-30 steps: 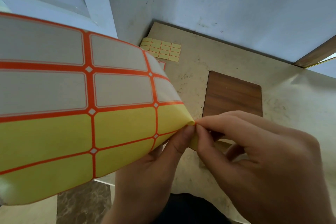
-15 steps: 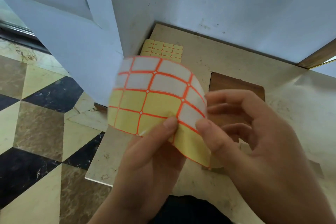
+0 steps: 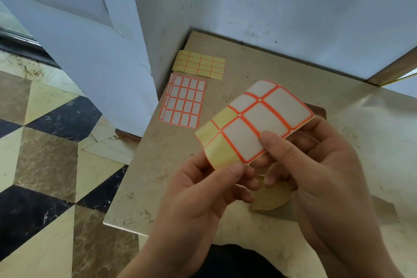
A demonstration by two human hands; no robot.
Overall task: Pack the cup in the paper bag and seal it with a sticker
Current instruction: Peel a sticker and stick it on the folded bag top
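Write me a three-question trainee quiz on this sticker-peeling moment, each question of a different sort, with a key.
1. True or false: both hands hold the sticker sheet in the air above the table.
2. Multiple choice: on the held sheet, the bare yellow backing cells, where labels are already gone, lie at
A. the end by the left hand
B. the end by the right hand
C. nowhere; every cell still has its label
3. Fill in: besides the held sheet, ___ groups of sticker sheets lie on the table by the wall, a yellowish sheet and a white-label stack.

Key: 1 true; 2 A; 3 two
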